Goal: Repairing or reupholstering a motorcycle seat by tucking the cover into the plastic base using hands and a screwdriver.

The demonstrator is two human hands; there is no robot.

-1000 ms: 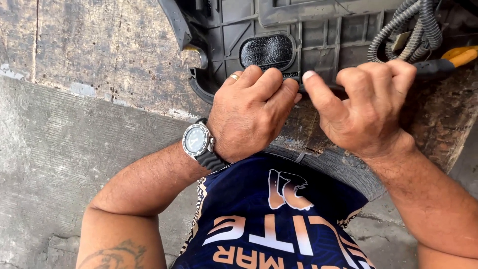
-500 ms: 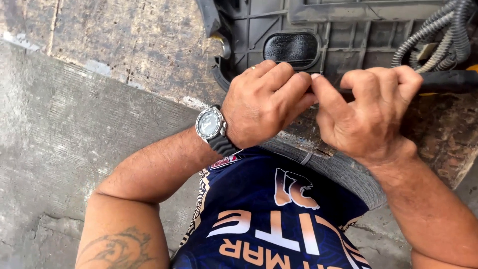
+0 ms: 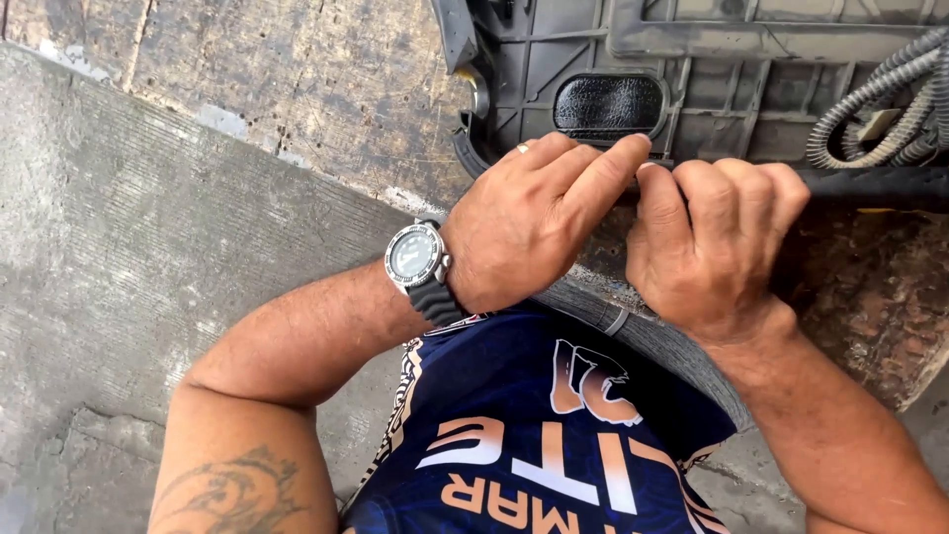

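- Our left hand [image 3: 524,222] and right hand [image 3: 712,242] meet at the lower edge of the grey plastic panel [image 3: 712,89].
- Fingers curled together, pinching something hidden there.
- Bare concrete floor [image 3: 148,227] lies open leftward.

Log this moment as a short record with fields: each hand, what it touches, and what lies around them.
left hand: fingers curled, fingertips meeting the right hand at the edge of the grey plastic panel
right hand: closed in a fist-like grip over a black tool handle
wrist: watch on the left wrist
panel: ribbed, with a black oval pad
near right: grey corrugated hoses
below hands: dark tyre
ground: worn concrete
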